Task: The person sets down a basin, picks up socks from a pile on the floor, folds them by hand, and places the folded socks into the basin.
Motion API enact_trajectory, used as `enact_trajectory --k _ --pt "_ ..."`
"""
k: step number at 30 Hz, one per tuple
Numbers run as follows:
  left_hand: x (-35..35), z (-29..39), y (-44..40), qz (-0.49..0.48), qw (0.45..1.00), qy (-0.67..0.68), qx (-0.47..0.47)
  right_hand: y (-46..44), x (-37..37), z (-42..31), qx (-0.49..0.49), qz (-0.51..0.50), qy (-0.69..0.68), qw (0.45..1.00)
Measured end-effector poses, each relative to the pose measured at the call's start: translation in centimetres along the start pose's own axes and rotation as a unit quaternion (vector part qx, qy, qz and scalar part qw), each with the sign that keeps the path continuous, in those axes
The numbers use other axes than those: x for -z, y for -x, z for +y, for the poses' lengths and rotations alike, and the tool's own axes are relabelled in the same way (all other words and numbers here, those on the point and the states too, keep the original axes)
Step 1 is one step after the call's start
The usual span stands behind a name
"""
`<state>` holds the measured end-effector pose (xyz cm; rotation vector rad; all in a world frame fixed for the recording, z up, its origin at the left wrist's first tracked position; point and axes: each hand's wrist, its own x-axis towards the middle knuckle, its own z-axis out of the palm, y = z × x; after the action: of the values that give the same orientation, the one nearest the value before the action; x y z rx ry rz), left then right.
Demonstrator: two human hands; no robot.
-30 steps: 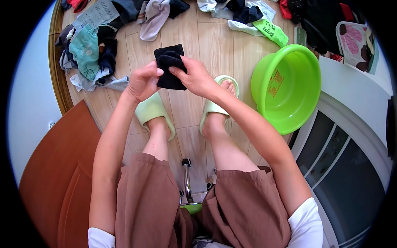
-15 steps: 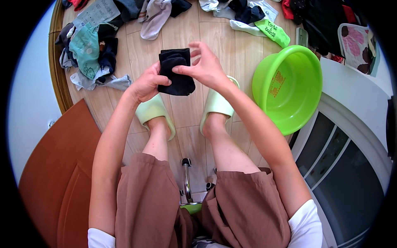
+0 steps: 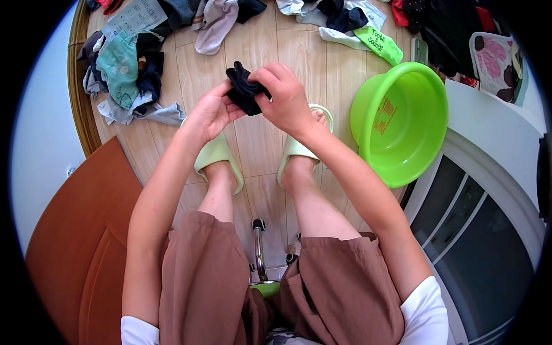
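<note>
Black handwriting-style lettering is borne by the bright green sock (image 3: 379,46); "Toots" seems to be read on the upper line, the lower word being uncertain. Orange-red print (image 3: 384,116) is noted inside the green basin (image 3: 411,135) and dark print on the pale sheet (image 3: 135,20); neither can be read.

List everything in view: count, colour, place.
Cloth bundle: one, black, upper centre.
Basin: one, green, right.
Lettered sock: one, bright green, beyond basin.
Other clothes: uncountable, mixed, far edges.
Paper: one, pale grey, upper left.
Floor: one, tan, centre.
Slippers: two, pale green, centre.
Shorts: one pair, brown, bottom.
Wooden panel: one, brown, lower left.
Paned frame: one, white, lower right.
Legs: two, bare, centre.
Left hand: one, bare, bundle's left.
Right hand: one, bare, bundle's right.
</note>
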<state>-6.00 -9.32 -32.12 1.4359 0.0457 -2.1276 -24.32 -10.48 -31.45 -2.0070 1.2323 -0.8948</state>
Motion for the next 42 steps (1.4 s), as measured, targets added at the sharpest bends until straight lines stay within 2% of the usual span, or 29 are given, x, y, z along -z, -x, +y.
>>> enact_trajectory --k 3,6,12,18,21,24,33,39,42 --pt "-0.5 1.1 0.5 -0.020 0.999 0.047 0.011 -0.1 0.0 0.5 0.047 -0.017 0.047 0.998" --pt "-0.3 1.5 0.4 -0.027 0.998 0.048 -0.018 0.2 0.3 0.0 0.033 -0.024 0.015 0.999" --pt "-0.9 1.3 1.2 -0.015 0.994 -0.068 -0.083 -0.5 0.3 -1.4 -0.143 -0.018 -0.110 0.983" --pt "-2.4 1.3 2.7 -0.021 0.970 -0.194 -0.142 -1.0 0.1 -1.8 -0.200 0.010 -0.208 0.957" --pt "-2.0 1.1 2.4 -0.034 0.943 -0.265 -0.197 -0.6 -0.3 -1.0 -0.197 -0.001 -0.229 0.953" --pt "-1.5 0.8 1.5 -0.028 0.927 -0.299 -0.226 -0.7 -0.1 -1.1 -0.253 -0.028 -0.294 0.921" --pt "-1.1 1.0 1.0 -0.006 0.893 -0.396 -0.213 -1.4 1.1 -1.4 -0.193 -0.093 -0.212 0.954" --pt "-1.2 1.1 1.2 -0.020 0.884 -0.425 -0.195 -1.7 1.2 -1.1 -0.241 -0.115 -0.173 0.948" --pt "-0.9 0.7 0.9 -0.020 0.912 -0.366 -0.184 -2.0 1.4 -0.7 -0.239 -0.041 -0.195 0.950"
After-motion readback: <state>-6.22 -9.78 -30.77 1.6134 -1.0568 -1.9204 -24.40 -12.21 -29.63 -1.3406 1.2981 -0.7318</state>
